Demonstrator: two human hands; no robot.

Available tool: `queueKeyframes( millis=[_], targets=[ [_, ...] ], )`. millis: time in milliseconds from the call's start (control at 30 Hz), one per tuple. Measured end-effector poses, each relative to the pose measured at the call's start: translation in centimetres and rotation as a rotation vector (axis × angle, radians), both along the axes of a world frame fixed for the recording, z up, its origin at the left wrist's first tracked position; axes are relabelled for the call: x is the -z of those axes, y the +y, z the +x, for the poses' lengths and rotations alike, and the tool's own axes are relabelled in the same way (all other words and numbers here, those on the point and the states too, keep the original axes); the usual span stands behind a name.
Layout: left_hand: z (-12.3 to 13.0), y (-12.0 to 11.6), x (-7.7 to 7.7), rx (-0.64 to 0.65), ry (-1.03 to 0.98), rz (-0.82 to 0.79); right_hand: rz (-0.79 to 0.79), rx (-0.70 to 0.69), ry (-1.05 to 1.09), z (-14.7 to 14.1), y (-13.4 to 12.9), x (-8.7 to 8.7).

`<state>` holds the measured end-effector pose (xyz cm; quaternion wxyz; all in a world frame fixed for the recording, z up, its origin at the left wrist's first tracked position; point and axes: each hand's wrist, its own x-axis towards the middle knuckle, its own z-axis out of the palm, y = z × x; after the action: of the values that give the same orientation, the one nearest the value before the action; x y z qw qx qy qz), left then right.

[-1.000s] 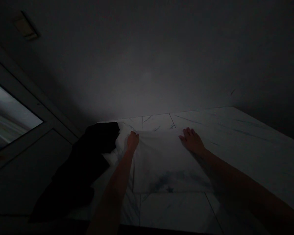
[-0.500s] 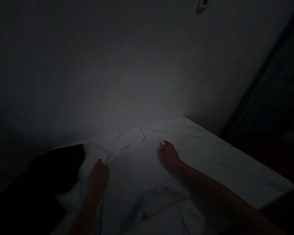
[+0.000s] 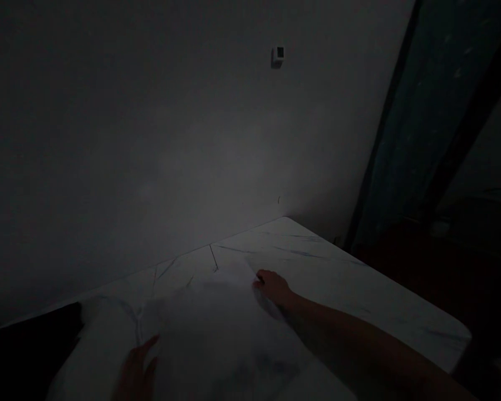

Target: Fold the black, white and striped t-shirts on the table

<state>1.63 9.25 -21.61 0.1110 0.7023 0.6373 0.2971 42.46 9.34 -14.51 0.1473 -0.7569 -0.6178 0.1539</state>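
A thin, see-through plastic sheet or bag [image 3: 204, 317] is spread over the marble-patterned table [image 3: 329, 278]; the dim light hides which of the two it is. At its upper right corner, my right hand [image 3: 273, 285] is closed in a pinch on the edge. My left hand [image 3: 137, 368] is low in the view, by the sheet's left edge, with thumb and fingers apart. Whether those fingers touch the sheet is too dark to tell.
A black cloth-like item [image 3: 37, 345] lies on the table's left end. Behind the table rises a plain wall [image 3: 192, 139] with a small white device [image 3: 278, 54] on it. To the right hangs a dark green curtain [image 3: 426, 106].
My view has turned to the right and up. The left hand has gone from closed at the sheet to fingers apart, lower down. My right hand still grips the sheet's corner.
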Motion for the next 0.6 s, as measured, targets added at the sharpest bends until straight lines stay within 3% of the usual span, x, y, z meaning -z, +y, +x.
queueKeyframes(
  millis=[67, 233, 333, 467, 600],
  targets=[
    [5.3, 2.0, -1.0, 0.038, -0.031, 0.023, 0.027, 0.048, -0.036, 3.8, 2.1, -0.4],
    [22.4, 8.6, -3.8, 0.116, 0.08, -0.039, 0.107, 0.249, -0.165, 15.1, 7.5, -1.9],
    [30.2, 11.6, -4.8, 0.141, 0.161, -0.03, 0.162, 0.365, -0.225, 19.7, 9.5, -2.0],
    [34.9, 13.7, -4.8, 0.128, 0.232, -0.037, 0.221, 0.41, -0.267, 20.9, 10.8, -0.1],
    [35.4, 14.2, -4.8, 0.131, 0.196, -0.058, 0.215, 0.246, -0.305, 20.1, 10.8, 3.1]
  ],
)
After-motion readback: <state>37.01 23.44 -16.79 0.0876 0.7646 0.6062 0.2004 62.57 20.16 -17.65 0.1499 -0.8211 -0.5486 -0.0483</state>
